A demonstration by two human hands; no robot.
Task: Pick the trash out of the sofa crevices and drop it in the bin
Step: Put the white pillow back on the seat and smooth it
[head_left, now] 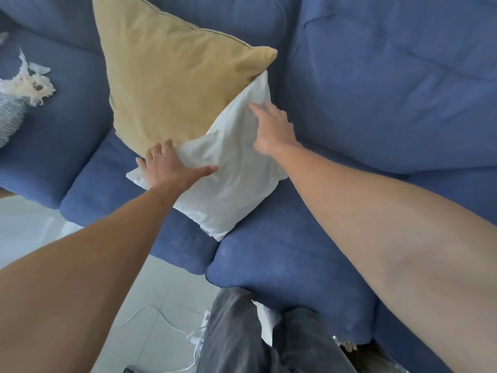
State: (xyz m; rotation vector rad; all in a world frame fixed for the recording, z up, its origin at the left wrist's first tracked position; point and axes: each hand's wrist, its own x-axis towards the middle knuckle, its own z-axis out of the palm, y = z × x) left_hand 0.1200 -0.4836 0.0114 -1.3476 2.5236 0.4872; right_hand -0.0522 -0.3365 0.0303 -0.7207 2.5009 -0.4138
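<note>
A white pillow (228, 179) lies on the blue sofa seat (282, 259), over the crevice between two seat cushions. A yellow cushion (172, 84) leans behind it against the backrest. My left hand (166, 168) rests flat on the pillow's left corner, fingers spread. The upper right part of the pillow is under my right hand (274, 127), fingers apart and touching the fabric. Crumpled whitish trash (29, 82) lies on the sofa seat at the far left. No bin is in view.
A striped grey cushion (10, 117) sits at the left edge beside the trash. Pale floor tiles (150, 297) lie in front of the sofa, with a thin white cord (161, 316) and small scraps near my legs. Frayed fabric shows at the seat's lower front edge (349, 344).
</note>
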